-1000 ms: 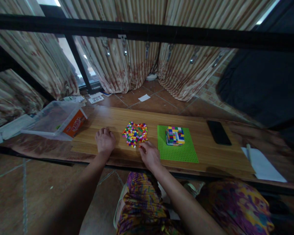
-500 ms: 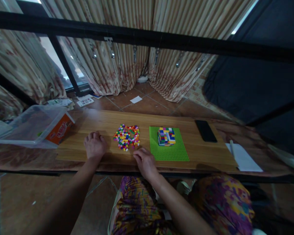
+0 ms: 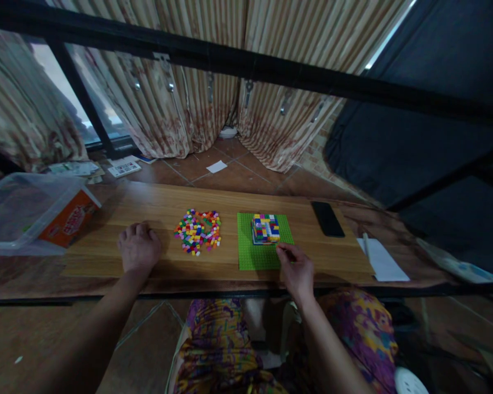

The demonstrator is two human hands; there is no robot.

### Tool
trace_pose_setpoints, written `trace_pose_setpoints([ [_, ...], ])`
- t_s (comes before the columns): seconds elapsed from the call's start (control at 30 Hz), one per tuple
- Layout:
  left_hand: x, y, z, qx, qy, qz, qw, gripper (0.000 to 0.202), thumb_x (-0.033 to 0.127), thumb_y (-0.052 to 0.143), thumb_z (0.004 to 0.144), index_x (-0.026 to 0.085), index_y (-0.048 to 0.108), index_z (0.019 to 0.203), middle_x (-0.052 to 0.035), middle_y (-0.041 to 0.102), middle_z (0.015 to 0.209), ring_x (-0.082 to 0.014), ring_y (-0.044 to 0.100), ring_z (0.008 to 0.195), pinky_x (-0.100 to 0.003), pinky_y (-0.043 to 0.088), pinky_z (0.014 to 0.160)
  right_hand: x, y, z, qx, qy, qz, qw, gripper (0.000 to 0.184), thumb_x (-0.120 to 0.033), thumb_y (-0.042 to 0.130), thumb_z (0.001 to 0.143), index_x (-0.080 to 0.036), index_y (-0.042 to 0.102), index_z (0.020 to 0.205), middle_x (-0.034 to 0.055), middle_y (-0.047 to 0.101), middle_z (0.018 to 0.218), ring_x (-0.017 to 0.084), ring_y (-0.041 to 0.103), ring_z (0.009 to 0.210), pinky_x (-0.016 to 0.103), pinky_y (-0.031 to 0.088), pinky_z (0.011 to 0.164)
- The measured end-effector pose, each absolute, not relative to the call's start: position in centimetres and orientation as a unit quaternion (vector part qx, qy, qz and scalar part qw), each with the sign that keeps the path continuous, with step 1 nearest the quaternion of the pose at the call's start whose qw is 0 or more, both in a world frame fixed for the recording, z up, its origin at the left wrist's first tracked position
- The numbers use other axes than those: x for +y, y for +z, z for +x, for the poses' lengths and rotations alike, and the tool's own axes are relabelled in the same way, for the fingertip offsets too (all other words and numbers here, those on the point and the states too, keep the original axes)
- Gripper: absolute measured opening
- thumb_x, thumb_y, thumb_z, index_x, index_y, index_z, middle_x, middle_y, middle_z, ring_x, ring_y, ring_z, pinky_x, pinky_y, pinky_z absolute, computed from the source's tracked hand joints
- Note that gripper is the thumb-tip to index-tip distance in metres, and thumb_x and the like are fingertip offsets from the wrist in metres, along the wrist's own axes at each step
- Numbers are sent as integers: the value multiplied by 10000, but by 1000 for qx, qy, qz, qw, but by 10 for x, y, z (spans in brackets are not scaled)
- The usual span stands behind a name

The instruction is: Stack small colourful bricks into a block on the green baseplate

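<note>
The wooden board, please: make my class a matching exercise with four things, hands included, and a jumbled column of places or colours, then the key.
Things
1. Left hand
2. Right hand
3. Brick build
4. Phone

Places or colours
A. Standing on the green baseplate
B. Black, lying flat on the board
C. Left of the loose bricks
D. Fingertips over the baseplate's right side

Pairs: 1-C, 2-D, 3-A, 4-B
</note>
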State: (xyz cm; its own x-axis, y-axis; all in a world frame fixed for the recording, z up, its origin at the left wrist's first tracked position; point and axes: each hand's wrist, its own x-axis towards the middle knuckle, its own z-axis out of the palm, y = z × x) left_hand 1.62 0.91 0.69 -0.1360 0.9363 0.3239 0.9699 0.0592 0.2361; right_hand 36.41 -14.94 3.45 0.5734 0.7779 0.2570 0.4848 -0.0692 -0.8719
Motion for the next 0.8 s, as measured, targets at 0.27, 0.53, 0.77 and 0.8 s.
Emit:
trace_pose_setpoints([
  [0.27, 9, 6, 16, -725, -217, -652, 38, 383, 269, 392, 903, 64, 635, 1116, -262, 628, 1170, -393, 559, 1108, -559, 437, 943, -106, 38, 378, -479, 77, -718, 499, 268, -365, 568, 854, -168, 747, 879, 84, 742, 865, 184, 641, 713, 313, 493, 684],
  [0.53, 8, 6, 16, -726, -221, -650, 33, 370, 258, 398, 904, 74, 641, 1114, -255, 624, 1201, -392, 550, 1134, -560, 441, 952, -96, 38, 380, -519, 23, -736, 435, 300, -344, 510, 876, -177, 759, 858, 97, 742, 856, 202, 642, 735, 322, 476, 709],
  [0.77, 8, 6, 16, -725, -219, -652, 35, 396, 272, 393, 895, 82, 645, 1134, -234, 632, 1188, -387, 550, 1130, -541, 440, 961, -93, 38, 380, -507, 25, -751, 422, 261, -340, 541, 851, -187, 750, 821, 72, 746, 824, 177, 615, 648, 301, 453, 661],
  [0.8, 8, 6, 16, -725, -219, -652, 32, 393, 270, 397, 894, 82, 644, 1135, -235, 630, 1186, -385, 550, 1133, -542, 438, 966, -93, 39, 380, -508, 20, -755, 414, 260, -336, 538, 853, -189, 749, 816, 73, 745, 825, 179, 617, 651, 302, 448, 661],
])
